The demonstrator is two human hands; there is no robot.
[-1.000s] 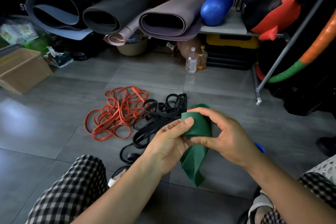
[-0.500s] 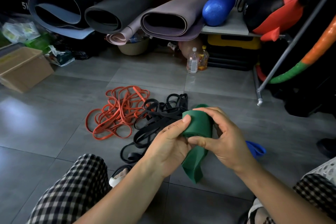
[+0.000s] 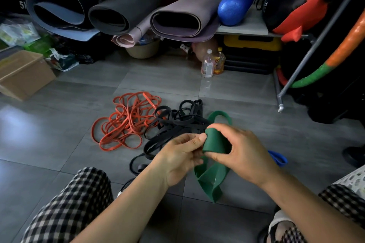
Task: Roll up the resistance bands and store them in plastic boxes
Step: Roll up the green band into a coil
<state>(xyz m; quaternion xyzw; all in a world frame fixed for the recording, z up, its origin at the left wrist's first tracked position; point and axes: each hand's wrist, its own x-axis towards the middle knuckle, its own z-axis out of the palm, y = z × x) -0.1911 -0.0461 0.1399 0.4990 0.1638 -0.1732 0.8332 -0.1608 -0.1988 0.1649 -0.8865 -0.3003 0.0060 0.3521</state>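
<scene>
— Any writing legible?
— None; the bottle (image 3: 207,64) label is too blurred.
— And the green band (image 3: 214,141)?
— Its rolled part is pinched between the right hand (image 3: 242,153) and left hand (image 3: 180,157), its tail hanging toward the floor (image 3: 59,134).

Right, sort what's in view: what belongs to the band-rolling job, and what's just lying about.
Belongs to the job:
green band, half rolled in both hands
orange bands
black bands
blue band

Just lying about:
rolled mats
blue foam roller
two drink bottles
cardboard box
</scene>
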